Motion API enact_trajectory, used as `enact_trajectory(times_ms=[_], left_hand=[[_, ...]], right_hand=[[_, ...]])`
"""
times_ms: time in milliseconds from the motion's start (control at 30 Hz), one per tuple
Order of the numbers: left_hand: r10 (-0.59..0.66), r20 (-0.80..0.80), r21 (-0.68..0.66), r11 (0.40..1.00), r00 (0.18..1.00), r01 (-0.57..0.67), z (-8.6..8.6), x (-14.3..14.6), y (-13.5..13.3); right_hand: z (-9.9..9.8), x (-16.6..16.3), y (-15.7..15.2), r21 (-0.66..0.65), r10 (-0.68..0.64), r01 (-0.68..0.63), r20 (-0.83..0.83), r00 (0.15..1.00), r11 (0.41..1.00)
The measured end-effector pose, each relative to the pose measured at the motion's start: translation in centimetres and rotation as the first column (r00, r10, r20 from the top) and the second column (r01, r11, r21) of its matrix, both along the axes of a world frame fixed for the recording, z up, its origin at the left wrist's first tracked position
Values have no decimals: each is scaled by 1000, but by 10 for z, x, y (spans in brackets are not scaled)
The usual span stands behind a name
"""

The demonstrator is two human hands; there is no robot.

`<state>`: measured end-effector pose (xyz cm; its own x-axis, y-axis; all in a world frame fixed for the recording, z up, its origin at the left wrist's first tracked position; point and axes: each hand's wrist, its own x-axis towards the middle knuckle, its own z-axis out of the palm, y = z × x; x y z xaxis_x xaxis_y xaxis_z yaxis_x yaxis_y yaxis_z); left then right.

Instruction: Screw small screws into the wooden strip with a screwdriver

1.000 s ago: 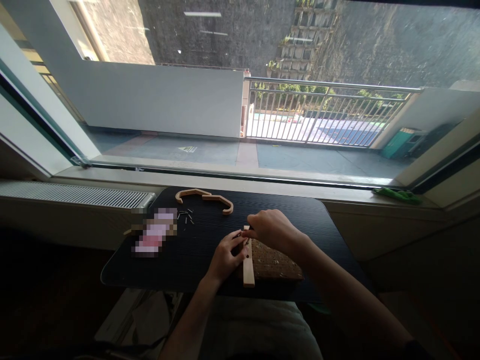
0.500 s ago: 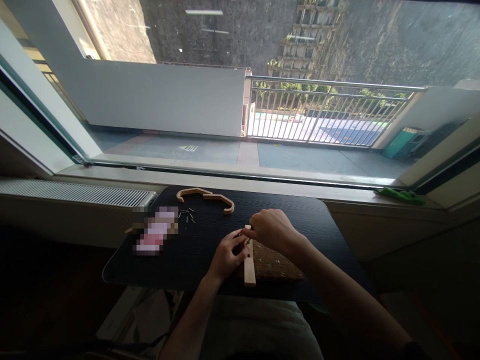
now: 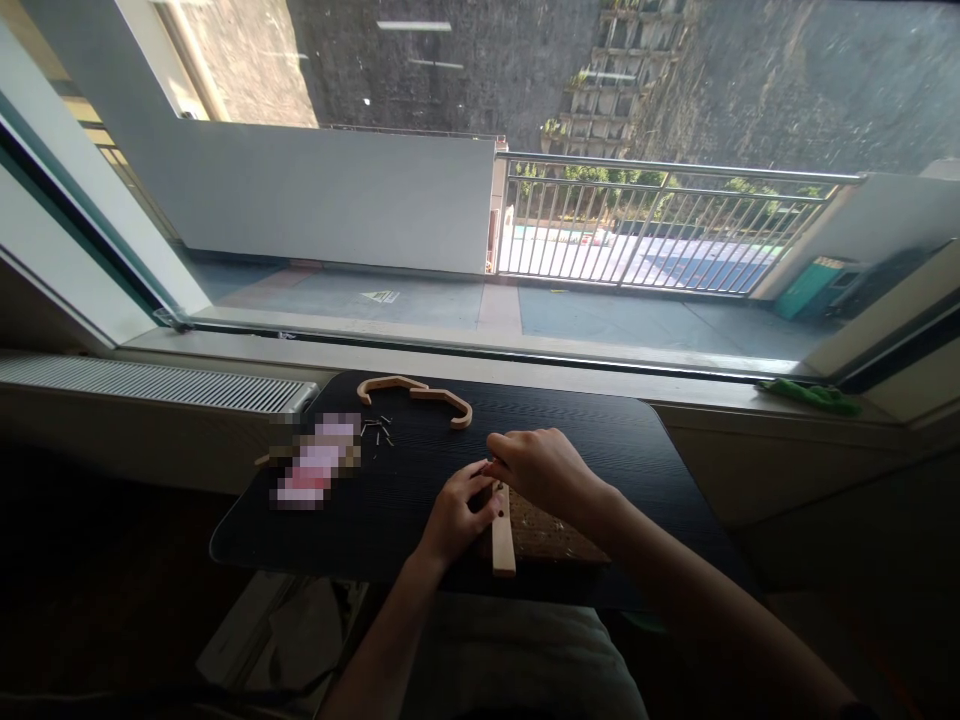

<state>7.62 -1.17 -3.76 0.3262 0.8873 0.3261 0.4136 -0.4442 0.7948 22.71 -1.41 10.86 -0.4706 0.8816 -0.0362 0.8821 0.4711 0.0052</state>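
A pale wooden strip [image 3: 502, 540] lies along the left edge of a brown woven panel [image 3: 551, 535] on the black table [image 3: 390, 520]. My left hand [image 3: 456, 512] is curled against the strip's left side, fingers closed on it. My right hand [image 3: 541, 466] sits over the strip's far end with fingers pinched together; what they pinch is too small to make out.
Two curved wooden pieces [image 3: 415, 393] lie at the table's far edge, with several small nails [image 3: 377, 431] beside them. A pink blurred object [image 3: 315, 468] rests at the left. A radiator [image 3: 150, 382] and the window sill run behind; a green cloth [image 3: 814, 395] lies on the sill.
My right hand has shifted slightly left and nearer over the strip's end. The view has drifted a little; the left hand keeps its grip.
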Motion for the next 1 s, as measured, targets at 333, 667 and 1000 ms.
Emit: enact_trajectory(times_ms=[333, 667, 1000], left_hand=[[20, 5, -14, 1000, 1000, -20, -2, -1, -1], [29, -8, -1, 1000, 1000, -29, -3, 0, 0], [21, 5, -12, 1000, 1000, -21, -2, -1, 0]], right_hand=[[5, 11, 6, -109, 86, -89, -33, 996, 990], [2, 15, 13, -150, 104, -110, -48, 993, 983], [2, 13, 10, -136, 85, -89, -37, 996, 987]])
